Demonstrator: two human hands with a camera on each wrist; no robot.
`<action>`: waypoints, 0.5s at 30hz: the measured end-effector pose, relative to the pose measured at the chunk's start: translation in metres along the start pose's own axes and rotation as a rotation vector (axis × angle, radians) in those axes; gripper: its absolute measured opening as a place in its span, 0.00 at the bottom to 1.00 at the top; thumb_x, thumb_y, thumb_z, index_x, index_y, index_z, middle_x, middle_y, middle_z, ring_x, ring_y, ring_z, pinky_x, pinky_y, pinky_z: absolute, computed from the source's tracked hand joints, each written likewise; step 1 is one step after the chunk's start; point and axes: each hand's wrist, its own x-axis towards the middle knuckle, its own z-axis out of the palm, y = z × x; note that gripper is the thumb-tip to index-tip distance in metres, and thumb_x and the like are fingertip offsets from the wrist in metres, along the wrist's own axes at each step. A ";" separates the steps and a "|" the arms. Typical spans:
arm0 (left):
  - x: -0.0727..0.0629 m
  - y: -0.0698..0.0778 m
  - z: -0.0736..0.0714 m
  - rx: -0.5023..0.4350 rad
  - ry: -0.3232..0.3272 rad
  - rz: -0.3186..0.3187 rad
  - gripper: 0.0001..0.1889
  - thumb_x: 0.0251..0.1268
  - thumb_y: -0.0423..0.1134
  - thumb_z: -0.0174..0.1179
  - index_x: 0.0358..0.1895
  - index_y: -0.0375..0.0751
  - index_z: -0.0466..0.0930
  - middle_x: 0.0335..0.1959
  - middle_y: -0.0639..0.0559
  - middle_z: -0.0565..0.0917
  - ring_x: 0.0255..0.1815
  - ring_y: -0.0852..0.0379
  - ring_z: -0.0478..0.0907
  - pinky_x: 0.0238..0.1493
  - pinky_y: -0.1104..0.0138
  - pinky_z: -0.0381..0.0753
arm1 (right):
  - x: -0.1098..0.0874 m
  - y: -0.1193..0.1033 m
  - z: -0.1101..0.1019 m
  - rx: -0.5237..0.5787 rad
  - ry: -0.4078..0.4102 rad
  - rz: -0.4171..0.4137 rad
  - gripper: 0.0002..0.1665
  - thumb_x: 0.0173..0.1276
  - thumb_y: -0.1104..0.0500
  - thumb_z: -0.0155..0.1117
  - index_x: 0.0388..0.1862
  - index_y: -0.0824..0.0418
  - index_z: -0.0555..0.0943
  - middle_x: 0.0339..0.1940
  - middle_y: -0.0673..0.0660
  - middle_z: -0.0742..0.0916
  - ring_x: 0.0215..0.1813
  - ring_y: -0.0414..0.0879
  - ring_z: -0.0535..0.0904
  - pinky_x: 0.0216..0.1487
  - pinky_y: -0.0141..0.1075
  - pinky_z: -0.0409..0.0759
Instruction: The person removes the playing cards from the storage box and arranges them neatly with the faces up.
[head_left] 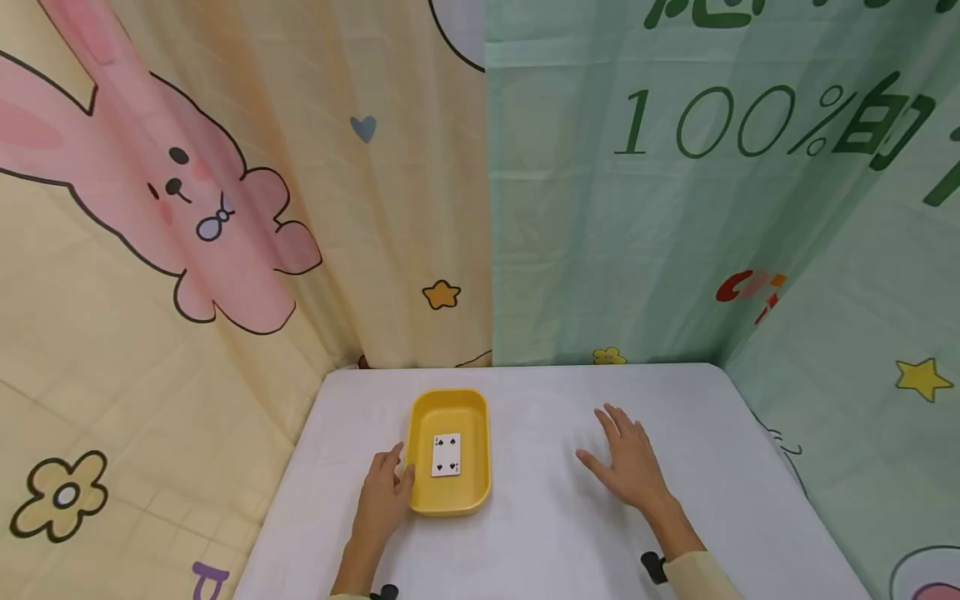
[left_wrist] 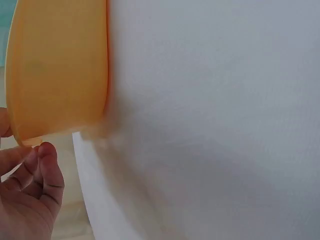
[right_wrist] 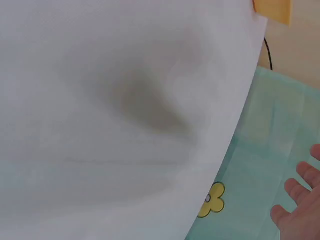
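A yellow plastic tray (head_left: 474, 417) with rounded corners stands on the white table, left of the middle. Inside it a playing card (head_left: 446, 455), the four of spades, lies face up. At the tray's left side, my left hand (head_left: 384, 496) pinches the rim, its thumb at the edge. The left wrist view shows the tray's outer wall (left_wrist: 60, 65) close up, with the left hand (left_wrist: 30, 190) at its rim and the fingers bent. Well to the right of the tray, my right hand (head_left: 630, 462) hovers over the table, fingers spread and holding nothing.
A white cloth-covered table (head_left: 540, 533) lies beneath both hands. Printed curtains hang around it: a cream one (head_left: 300, 125) with a pink rabbit on the left and a green one (head_left: 570, 208) with lettering on the right. Each wrist wears a small black device (head_left: 653, 567).
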 end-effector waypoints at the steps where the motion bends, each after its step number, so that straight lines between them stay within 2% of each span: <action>1: -0.001 0.000 0.003 -0.008 0.002 0.001 0.28 0.75 0.42 0.61 0.74 0.40 0.71 0.50 0.46 0.79 0.37 0.58 0.74 0.37 0.67 0.78 | 0.004 -0.004 0.002 0.011 -0.002 -0.010 0.51 0.67 0.35 0.67 0.78 0.64 0.66 0.78 0.66 0.69 0.79 0.63 0.62 0.76 0.67 0.55; 4: -0.003 -0.002 0.009 -0.012 0.018 0.025 0.26 0.74 0.38 0.62 0.72 0.37 0.73 0.37 0.50 0.77 0.31 0.61 0.69 0.31 0.71 0.71 | 0.016 -0.020 0.006 0.055 -0.013 -0.046 0.50 0.67 0.35 0.67 0.78 0.64 0.67 0.77 0.65 0.70 0.78 0.62 0.65 0.77 0.64 0.59; 7: -0.004 -0.003 0.012 -0.016 0.039 0.046 0.26 0.72 0.34 0.62 0.71 0.35 0.74 0.29 0.53 0.72 0.29 0.61 0.66 0.30 0.71 0.69 | 0.030 -0.039 0.012 0.056 -0.043 -0.070 0.49 0.67 0.35 0.67 0.78 0.62 0.67 0.77 0.62 0.72 0.77 0.60 0.67 0.76 0.62 0.62; 12: -0.003 -0.003 0.012 -0.030 0.059 0.047 0.25 0.71 0.32 0.60 0.70 0.33 0.74 0.26 0.54 0.71 0.26 0.61 0.64 0.28 0.70 0.67 | 0.056 -0.078 0.032 0.022 -0.143 -0.083 0.50 0.68 0.31 0.63 0.79 0.58 0.67 0.78 0.59 0.71 0.78 0.57 0.67 0.77 0.58 0.64; 15: -0.005 -0.001 0.014 -0.046 0.066 0.022 0.25 0.71 0.32 0.59 0.71 0.33 0.74 0.26 0.54 0.71 0.25 0.61 0.64 0.27 0.70 0.67 | 0.070 -0.099 0.048 0.008 -0.210 -0.119 0.52 0.68 0.27 0.59 0.79 0.58 0.67 0.78 0.58 0.72 0.78 0.55 0.67 0.77 0.54 0.66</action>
